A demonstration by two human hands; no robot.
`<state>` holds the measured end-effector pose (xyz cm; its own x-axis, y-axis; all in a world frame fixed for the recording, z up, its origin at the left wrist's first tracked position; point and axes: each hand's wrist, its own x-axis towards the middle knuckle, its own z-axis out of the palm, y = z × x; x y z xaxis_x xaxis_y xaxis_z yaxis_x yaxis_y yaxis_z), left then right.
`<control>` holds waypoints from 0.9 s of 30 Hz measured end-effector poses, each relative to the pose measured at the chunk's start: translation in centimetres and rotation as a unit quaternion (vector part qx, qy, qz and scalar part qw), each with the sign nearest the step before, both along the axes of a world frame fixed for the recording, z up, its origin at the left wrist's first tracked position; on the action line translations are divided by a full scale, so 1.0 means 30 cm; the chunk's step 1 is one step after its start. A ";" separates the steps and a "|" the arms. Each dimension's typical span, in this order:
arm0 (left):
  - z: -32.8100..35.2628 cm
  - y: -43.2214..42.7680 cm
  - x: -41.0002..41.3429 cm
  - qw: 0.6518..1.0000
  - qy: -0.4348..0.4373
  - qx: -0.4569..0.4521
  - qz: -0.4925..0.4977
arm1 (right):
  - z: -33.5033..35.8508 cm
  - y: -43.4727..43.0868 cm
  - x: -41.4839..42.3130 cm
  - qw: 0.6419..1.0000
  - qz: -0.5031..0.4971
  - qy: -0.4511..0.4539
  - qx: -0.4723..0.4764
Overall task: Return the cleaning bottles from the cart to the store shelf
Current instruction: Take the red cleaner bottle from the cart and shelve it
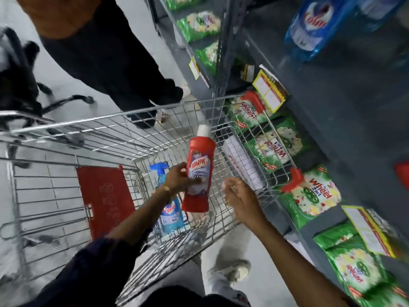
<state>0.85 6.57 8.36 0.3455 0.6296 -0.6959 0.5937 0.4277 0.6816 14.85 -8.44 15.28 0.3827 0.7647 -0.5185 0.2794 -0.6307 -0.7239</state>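
Note:
My left hand grips a red Harpic bottle with a white cap, held upright above the wire cart. A blue Colin spray bottle lies in the cart just below my left wrist. To the right of the red bottle, my right hand hovers over the cart's right side with its fingers loosely curled, and I see nothing in it. The grey store shelf runs along the right, and a blue Colin refill pouch lies on its upper level.
Green Wheel detergent bags fill the lower shelf beside the cart, with yellow price tags on the shelf edges. A person in dark trousers stands just beyond the cart's far end. A red child-seat flap is at the cart's left. My shoe is on the floor.

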 end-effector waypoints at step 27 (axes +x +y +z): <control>0.693 -0.832 0.460 0.914 -0.248 -0.047 -0.317 | 0.435 -0.934 0.151 0.823 -0.474 0.192 0.249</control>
<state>14.66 -18.38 29.16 0.9078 0.1383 -0.3959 0.3709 0.1757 0.9119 19.37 -36.47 28.34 0.8099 0.3722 -0.4534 -0.4768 -0.0326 -0.8784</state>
